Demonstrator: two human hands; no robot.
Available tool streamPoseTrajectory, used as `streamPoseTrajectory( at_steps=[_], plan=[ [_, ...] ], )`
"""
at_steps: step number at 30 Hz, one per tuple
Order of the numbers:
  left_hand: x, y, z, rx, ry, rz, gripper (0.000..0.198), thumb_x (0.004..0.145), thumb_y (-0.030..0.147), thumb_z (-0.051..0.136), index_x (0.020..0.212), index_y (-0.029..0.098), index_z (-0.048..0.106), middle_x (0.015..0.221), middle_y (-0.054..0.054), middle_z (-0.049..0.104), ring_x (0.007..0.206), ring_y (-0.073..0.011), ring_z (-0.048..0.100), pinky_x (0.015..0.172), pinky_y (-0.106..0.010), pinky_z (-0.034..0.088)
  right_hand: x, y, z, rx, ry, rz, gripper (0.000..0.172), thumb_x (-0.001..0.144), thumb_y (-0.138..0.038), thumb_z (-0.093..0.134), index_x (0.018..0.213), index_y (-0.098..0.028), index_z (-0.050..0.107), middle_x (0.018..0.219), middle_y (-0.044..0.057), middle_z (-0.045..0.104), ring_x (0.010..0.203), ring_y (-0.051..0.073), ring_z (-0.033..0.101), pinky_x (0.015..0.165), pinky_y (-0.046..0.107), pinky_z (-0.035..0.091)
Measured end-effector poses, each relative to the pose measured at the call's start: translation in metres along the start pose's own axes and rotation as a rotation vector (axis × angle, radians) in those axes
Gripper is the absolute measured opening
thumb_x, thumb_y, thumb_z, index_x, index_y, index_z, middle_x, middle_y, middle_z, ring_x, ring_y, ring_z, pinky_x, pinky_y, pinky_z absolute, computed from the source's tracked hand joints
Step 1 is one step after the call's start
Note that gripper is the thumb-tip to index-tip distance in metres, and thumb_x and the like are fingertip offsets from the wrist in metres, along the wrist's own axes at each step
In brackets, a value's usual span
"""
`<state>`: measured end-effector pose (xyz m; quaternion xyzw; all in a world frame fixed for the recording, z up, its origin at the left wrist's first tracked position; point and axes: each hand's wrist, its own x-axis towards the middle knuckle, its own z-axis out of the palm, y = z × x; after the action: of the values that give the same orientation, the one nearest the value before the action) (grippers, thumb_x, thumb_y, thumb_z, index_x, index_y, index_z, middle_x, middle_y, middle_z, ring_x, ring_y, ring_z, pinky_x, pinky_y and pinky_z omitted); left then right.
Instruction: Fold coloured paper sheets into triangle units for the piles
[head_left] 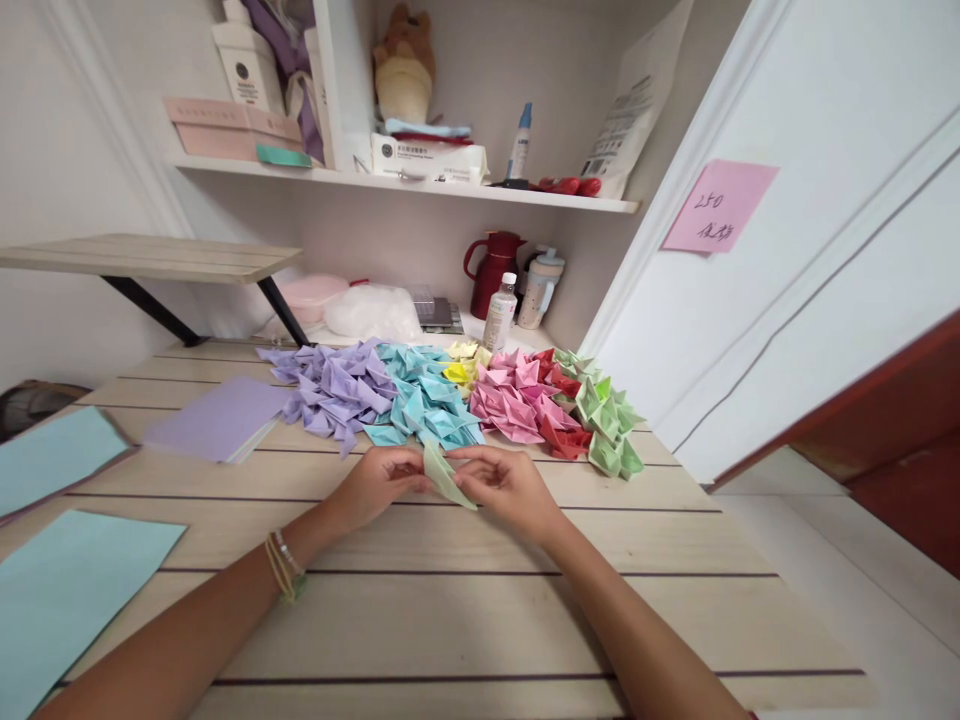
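Note:
A folded piece of pale green paper is held above the slatted table between my two hands. My left hand pinches its left side, with bracelets on that wrist. On the other side, the fingers of my right hand are closed on its right edge. Just beyond my hands lie heaps of folded paper boats: purple, light blue, yellow, pink, red and green.
Purple paper sheets and light blue sheets lie at the left. A small raised wooden stand is behind them. A bottle, a red jug and a tumbler stand at the back, under a shelf.

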<state>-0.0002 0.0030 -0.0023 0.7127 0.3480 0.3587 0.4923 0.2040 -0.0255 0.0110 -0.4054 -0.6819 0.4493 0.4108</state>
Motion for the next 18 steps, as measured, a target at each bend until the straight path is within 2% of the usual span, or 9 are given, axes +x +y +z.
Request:
streamPoseTrajectory(
  at_steps=[3, 8, 11, 14, 18],
  plan=[
    [-0.0007, 0.0003, 0.0013, 0.035, -0.009, 0.017, 0.011, 0.07, 0.025, 0.065, 0.076, 0.017, 0.07, 0.078, -0.005, 0.067, 0.073, -0.0184, 0.061, 0.068, -0.028, 0.048, -0.0001, 0.0001, -0.0032, -0.099, -0.019, -0.012, 0.032, 0.072, -0.025, 0.06, 0.103, -0.017, 0.063, 0.071, 0.003, 0.068, 0.058, 0.013, 0.06, 0.054, 0.023, 0.047],
    [-0.0014, -0.0024, 0.0042, -0.048, -0.049, -0.02, 0.012, 0.065, 0.022, 0.069, 0.076, 0.018, 0.07, 0.076, -0.004, 0.068, 0.071, -0.0178, 0.061, 0.066, -0.027, 0.049, -0.0007, 0.0006, -0.0008, -0.22, -0.03, -0.091, 0.035, 0.071, -0.026, 0.061, 0.105, -0.02, 0.063, 0.062, -0.001, 0.061, 0.051, 0.01, 0.052, 0.05, 0.02, 0.043],
    [-0.0009, -0.0014, 0.0043, -0.024, -0.043, -0.008, 0.012, 0.063, 0.022, 0.071, 0.073, 0.017, 0.071, 0.077, -0.004, 0.069, 0.073, -0.0182, 0.062, 0.067, -0.028, 0.05, -0.0014, 0.0012, 0.0029, -0.235, -0.02, -0.121, 0.027, 0.075, -0.03, 0.057, 0.098, -0.019, 0.065, 0.06, -0.001, 0.06, 0.049, 0.01, 0.049, 0.047, 0.02, 0.04],
    [0.0, 0.0009, 0.0039, -0.151, -0.018, -0.089, 0.016, 0.059, 0.022, 0.074, 0.073, 0.016, 0.069, 0.072, -0.004, 0.068, 0.068, -0.0166, 0.062, 0.063, -0.027, 0.051, -0.0026, 0.0023, 0.0055, -0.205, 0.025, -0.138, 0.019, 0.078, -0.029, 0.053, 0.088, -0.018, 0.065, 0.059, 0.0, 0.059, 0.046, 0.01, 0.048, 0.045, 0.02, 0.038],
    [0.0004, 0.0041, 0.0037, -0.392, 0.019, -0.243, 0.022, 0.056, 0.022, 0.077, 0.072, 0.014, 0.063, 0.065, 0.0, 0.066, 0.059, -0.0124, 0.062, 0.059, -0.025, 0.052, -0.0043, 0.0028, 0.0061, -0.184, 0.087, -0.197, 0.011, 0.074, -0.026, 0.057, 0.078, -0.018, 0.064, 0.056, -0.001, 0.055, 0.046, 0.009, 0.046, 0.044, 0.019, 0.035]
  ],
)
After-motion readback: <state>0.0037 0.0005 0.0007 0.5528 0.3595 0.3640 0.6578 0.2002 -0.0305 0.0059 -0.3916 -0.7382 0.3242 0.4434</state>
